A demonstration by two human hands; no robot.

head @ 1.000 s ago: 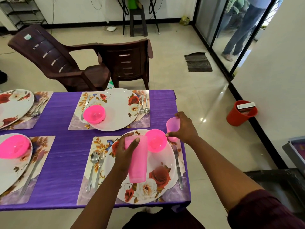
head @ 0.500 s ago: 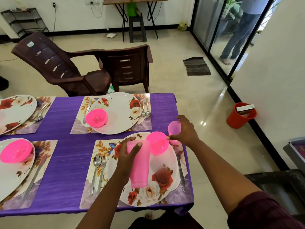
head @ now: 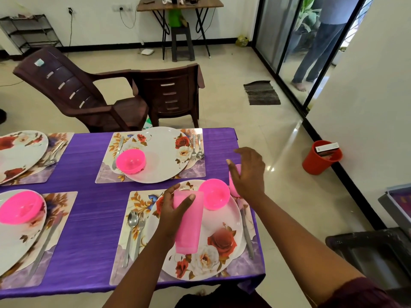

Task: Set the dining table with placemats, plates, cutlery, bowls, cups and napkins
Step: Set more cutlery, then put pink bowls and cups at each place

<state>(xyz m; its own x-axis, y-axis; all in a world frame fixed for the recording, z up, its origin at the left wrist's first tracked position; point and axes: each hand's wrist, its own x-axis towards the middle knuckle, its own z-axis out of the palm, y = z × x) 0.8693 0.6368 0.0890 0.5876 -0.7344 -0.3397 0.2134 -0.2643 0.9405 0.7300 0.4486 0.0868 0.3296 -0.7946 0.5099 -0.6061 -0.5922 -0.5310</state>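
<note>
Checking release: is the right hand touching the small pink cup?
Cannot tell. In the head view the open right hand overlaps the small pink cup, hiding any contact or gap.

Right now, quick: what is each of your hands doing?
Left hand: gripping a tall stack of pink cups.
Right hand: open, fingers spread, holding nothing, just above the single pink cup by the plate.

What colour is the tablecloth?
Purple tablecloth, seen in the head view.
</note>
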